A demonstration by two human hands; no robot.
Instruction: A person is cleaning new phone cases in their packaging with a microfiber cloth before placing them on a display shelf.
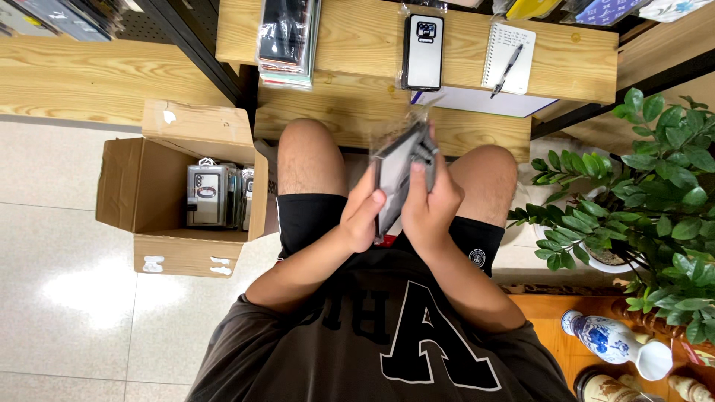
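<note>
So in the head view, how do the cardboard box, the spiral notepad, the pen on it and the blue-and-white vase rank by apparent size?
1. Cardboard box, clearly largest.
2. Blue-and-white vase and spiral notepad: they look alike, and their nearness to the camera differs, so no ranking.
3. Pen, smallest.

Wooden table (357, 45), far side: stack of packaged phone cases (287, 37) at left, single packaged case (422, 52) centre, spiral notepad (509, 58) with pen (508, 68) right. Tiled floor (59, 298), left: open cardboard box (175, 197).
</note>
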